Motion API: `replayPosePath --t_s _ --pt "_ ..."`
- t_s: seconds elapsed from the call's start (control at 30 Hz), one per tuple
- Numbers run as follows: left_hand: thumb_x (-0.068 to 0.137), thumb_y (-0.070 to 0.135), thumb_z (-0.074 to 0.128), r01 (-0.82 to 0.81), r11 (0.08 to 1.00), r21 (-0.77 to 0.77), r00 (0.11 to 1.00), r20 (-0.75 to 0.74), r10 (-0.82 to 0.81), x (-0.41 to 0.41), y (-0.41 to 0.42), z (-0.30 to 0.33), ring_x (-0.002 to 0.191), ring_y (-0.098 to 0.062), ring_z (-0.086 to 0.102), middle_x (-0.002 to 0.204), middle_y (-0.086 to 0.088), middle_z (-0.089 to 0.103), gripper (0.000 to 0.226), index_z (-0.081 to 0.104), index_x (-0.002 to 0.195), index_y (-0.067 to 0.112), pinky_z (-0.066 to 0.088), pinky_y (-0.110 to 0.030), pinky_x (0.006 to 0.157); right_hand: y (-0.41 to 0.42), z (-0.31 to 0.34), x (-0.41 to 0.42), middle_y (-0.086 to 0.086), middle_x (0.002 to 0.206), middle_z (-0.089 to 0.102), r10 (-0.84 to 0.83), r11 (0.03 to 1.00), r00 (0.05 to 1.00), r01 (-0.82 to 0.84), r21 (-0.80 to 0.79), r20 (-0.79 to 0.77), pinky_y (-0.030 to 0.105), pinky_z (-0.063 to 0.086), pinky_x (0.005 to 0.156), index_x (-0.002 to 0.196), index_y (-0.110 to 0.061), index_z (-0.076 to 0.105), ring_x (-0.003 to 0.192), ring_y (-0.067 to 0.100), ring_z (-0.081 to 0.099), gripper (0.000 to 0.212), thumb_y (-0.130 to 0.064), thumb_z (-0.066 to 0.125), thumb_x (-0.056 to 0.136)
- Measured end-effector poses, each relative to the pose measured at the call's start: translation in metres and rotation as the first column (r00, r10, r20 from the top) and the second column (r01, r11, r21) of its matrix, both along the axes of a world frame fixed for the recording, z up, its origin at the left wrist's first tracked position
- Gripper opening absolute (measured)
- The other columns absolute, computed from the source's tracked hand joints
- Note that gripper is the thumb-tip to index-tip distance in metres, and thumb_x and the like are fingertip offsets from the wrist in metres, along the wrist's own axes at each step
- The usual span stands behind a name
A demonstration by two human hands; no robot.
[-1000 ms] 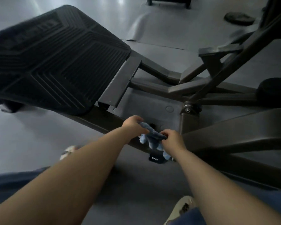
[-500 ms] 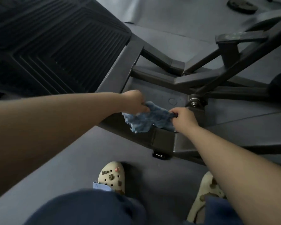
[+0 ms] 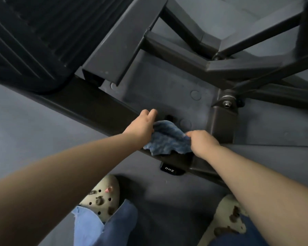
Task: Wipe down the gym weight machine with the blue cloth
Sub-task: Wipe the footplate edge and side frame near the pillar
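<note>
The blue cloth (image 3: 167,139) is stretched between both hands over the low dark frame bar (image 3: 89,103) of the weight machine. My left hand (image 3: 142,126) grips the cloth's left edge, with fingers reaching onto the bar. On the right edge, my right hand (image 3: 201,142) pinches the cloth. The cloth hangs down over the bar's near side, just above a black end cap marked DHZ (image 3: 169,169).
A ribbed black footplate (image 3: 30,38) fills the upper left. Angled steel struts (image 3: 256,39) and a pivot bolt (image 3: 227,103) stand at the right. My two feet in pale clogs (image 3: 101,194) stand on the grey floor close to the bar.
The view has tilted down and closer to the frame bar. Both hands, holding the cloth, have spread it wider and lowered it onto the bar.
</note>
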State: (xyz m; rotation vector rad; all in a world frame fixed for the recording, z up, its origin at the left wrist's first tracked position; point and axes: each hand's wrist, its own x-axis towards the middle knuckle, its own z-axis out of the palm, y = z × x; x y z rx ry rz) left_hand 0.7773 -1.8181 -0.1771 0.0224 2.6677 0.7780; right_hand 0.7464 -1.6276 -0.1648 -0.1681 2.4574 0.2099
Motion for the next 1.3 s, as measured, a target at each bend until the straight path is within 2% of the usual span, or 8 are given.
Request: replayPosePath --t_s 0.17,0.27,0.37,0.57,0.73,0.93,1.07,1.3 --pt "0.072 0.021 0.035 0.442 0.838 -0.32 0.721 -0.43 -0.544 0.014 0.009 -0.017 0.086 -0.026 0.068 0.109 -0.012 0.064 0.044 0.074 0.092 0.016 0.055 -0.027 0.063 -0.001 -0.027 -0.005 0.011 0.142 0.042 0.017 0.996 0.984 -0.001 -0.094 0.179 0.032 0.035 0.098 0.136 -0.016 0.038 0.127 0.029 0.042 0.041 -0.028 0.038 0.097" --pt "0.093 0.017 0.029 0.617 0.692 -0.375 0.689 -0.168 -0.705 0.018 0.024 -0.023 0.135 -0.025 0.037 0.15 -0.015 0.031 0.049 0.042 0.139 0.009 0.033 -0.03 0.107 -0.007 -0.035 -0.014 0.012 0.145 0.04 -0.1 0.986 0.97 0.126 -0.108 0.222 0.035 0.029 0.105 0.135 -0.017 0.041 0.13 0.029 0.04 0.045 -0.039 0.023 0.1" --pt "0.101 0.026 0.023 0.633 0.628 -0.453 0.73 0.079 -0.679 0.018 0.022 -0.029 0.145 -0.025 -0.003 0.157 -0.012 -0.009 0.057 -0.005 0.15 0.011 -0.001 -0.036 0.117 -0.016 -0.042 -0.023 0.011 0.146 0.04 -0.152 0.973 0.955 0.19 -0.132 0.256 0.036 0.028 0.109 0.139 -0.019 0.04 0.133 0.027 0.039 0.055 -0.05 0.018 0.1" --pt "0.102 0.038 0.019 0.546 0.641 -0.539 0.79 0.078 -0.608 0.028 -0.001 -0.027 0.144 -0.025 -0.014 0.155 -0.012 -0.02 0.063 -0.014 0.148 0.011 -0.015 -0.038 0.113 -0.055 -0.049 -0.03 0.008 0.15 0.036 -0.201 0.898 0.935 0.295 -0.327 0.291 0.033 0.025 0.112 0.142 -0.017 0.039 0.136 0.025 0.035 0.05 -0.043 0.026 0.101" --pt "0.083 0.04 0.026 0.261 0.827 -0.498 0.915 -0.145 -0.376 0.037 -0.056 -0.016 0.129 -0.028 0.046 0.142 -0.017 0.043 0.065 0.051 0.133 0.008 0.013 -0.043 0.113 -0.135 -0.034 -0.048 0.015 0.149 0.035 -0.13 0.702 0.917 0.354 -0.618 0.378 0.022 0.018 0.11 0.141 -0.001 0.038 0.139 0.022 0.03 0.045 -0.024 0.029 0.103" --pt "0.086 0.046 0.033 -0.016 0.826 -0.564 0.939 -0.292 -0.181 0.039 -0.132 0.006 0.125 -0.027 0.051 0.138 -0.011 0.05 0.061 0.052 0.133 0.011 0.021 -0.043 0.109 -0.206 -0.026 -0.068 0.003 0.126 0.055 -0.098 0.465 0.815 0.545 -0.698 0.571 0.025 0.044 0.097 0.131 -0.004 0.051 0.113 0.017 0.054 0.041 -0.028 0.042 0.099" --pt "0.085 0.043 0.032 -0.098 0.804 -0.587 0.946 -0.306 -0.108 0.041 -0.132 0.007 0.125 -0.03 0.05 0.138 -0.012 0.049 0.06 0.054 0.131 0.012 0.02 -0.042 0.108 -0.211 -0.032 -0.079 0.011 0.124 0.061 -0.015 0.592 0.824 0.463 -0.66 0.566 0.037 0.04 0.106 0.126 -0.014 0.057 0.114 0.022 0.058 0.045 -0.045 0.041 0.097" --pt "0.078 0.052 0.053 0.039 0.804 -0.594 0.938 -0.256 -0.234 0.031 -0.098 -0.006 0.124 -0.032 0.05 0.136 -0.013 0.052 0.057 0.06 0.125 0.021 0.023 -0.042 0.106 -0.165 -0.037 -0.08 0.011 0.125 0.06 -0.023 0.824 0.864 0.301 -0.48 0.502 0.029 0.041 0.094 0.123 -0.016 0.059 0.112 0.022 0.057 0.053 -0.052 0.029 0.097"
